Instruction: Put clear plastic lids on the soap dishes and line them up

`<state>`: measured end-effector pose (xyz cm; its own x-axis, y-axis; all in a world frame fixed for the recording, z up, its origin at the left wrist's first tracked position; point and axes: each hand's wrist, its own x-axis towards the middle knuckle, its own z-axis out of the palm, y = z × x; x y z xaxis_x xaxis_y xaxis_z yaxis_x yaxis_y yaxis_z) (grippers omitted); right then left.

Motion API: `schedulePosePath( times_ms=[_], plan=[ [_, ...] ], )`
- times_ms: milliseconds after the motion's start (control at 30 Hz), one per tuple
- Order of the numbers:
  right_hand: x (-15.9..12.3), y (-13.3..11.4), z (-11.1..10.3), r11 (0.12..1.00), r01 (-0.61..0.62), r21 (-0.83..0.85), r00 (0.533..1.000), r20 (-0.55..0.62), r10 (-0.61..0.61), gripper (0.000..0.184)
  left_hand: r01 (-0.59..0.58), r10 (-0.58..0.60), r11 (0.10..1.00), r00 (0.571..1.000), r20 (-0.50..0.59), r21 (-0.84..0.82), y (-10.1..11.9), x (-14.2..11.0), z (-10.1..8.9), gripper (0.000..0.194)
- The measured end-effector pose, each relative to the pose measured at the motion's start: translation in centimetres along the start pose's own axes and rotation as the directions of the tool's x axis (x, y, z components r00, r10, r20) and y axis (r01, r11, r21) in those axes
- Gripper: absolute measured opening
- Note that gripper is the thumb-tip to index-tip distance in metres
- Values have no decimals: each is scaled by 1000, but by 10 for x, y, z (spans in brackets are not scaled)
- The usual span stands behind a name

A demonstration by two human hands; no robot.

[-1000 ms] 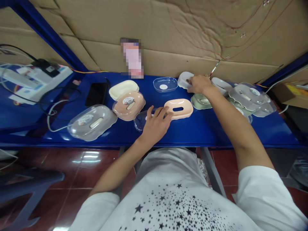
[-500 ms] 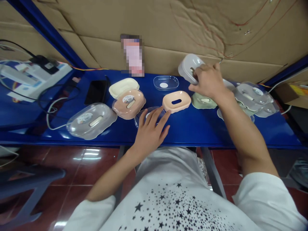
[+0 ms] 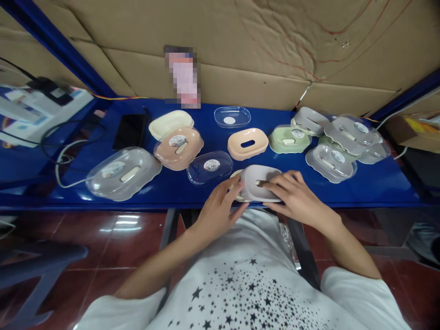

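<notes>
A grey oval soap dish (image 3: pixel 263 176) with a slot in its middle lies at the table's front edge, between my two hands. My right hand (image 3: pixel 292 195) grips its right side, fingers reaching over the rim toward the slot. My left hand (image 3: pixel 220 204) holds its left end, with the fingertips on the rim and thumb low in front. Part of a cream piece (image 3: pixel 237 174) shows beneath the dish's left end, mostly hidden. Behind them sits a peach slotted dish (image 3: pixel 248 143). A clear lid with a label (image 3: pixel 209 168) lies just beyond my left hand.
Lidded soap dishes in grey (image 3: pixel 123 176) and pinkish brown (image 3: pixel 178 149) stand left, beside a cream dish (image 3: pixel 171 124). A green one (image 3: pixel 289 139) and several grey ones (image 3: pixel 350 134) stand right. Another clear lid (image 3: pixel 232 118) lies behind, and a black phone (image 3: pixel 129 131) at left.
My right hand has brought the grey soap dish from the back right to the front edge. My left hand has moved off the clear lid, rightward and nearer, onto the dish.
</notes>
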<state>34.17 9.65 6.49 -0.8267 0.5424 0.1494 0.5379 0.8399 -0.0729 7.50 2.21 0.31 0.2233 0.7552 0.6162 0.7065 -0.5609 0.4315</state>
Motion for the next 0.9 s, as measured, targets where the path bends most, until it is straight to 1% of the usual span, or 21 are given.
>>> schedulePosePath(
  times_ms=[67, 133, 200, 333, 433, 533, 667, 767, 900],
  plan=[
    [-7, 7, 4, 995, -38, 94, 995, -88, 47, 53, 9, -9, 1000, 1000, -18, -22, -3, -1, 2, 74],
    [-12, 11, 10, 986, -70, 152, 980, -172, 96, 62, 3, -4, 1000, 1000, -17, -27, -4, -1, 4, 75],
    [-14, 10, 18, 980, -71, 187, 973, -203, 109, 70, -9, 9, 1000, 1000, -18, -13, -5, -1, 5, 75],
    [-11, 2, 27, 976, -23, 217, 984, -165, 60, 76, 6, -5, 1000, 995, -101, 6, -7, -2, 8, 78],
    [-6, -7, 26, 976, -16, 218, 989, -137, 47, 75, 37, -37, 999, 993, -115, -3, -10, -2, 7, 83],
    [-1, -19, 26, 984, -41, 176, 992, -108, 61, 73, 58, -58, 998, 995, -83, -5, -10, -3, 4, 80],
    [3, -34, 31, 993, -90, 75, 988, -121, 99, 73, 59, -60, 998, 998, 10, 34, -10, -5, 1, 61],
    [0, -36, 36, 997, -77, 32, 990, -113, 80, 74, 14, -17, 997, 999, 43, 79, -11, -6, 0, 57],
    [-5, -33, 41, 998, -65, -9, 989, -136, 63, 74, -37, 29, 991, 998, 63, 125, -12, -6, 1, 48]
  ],
)
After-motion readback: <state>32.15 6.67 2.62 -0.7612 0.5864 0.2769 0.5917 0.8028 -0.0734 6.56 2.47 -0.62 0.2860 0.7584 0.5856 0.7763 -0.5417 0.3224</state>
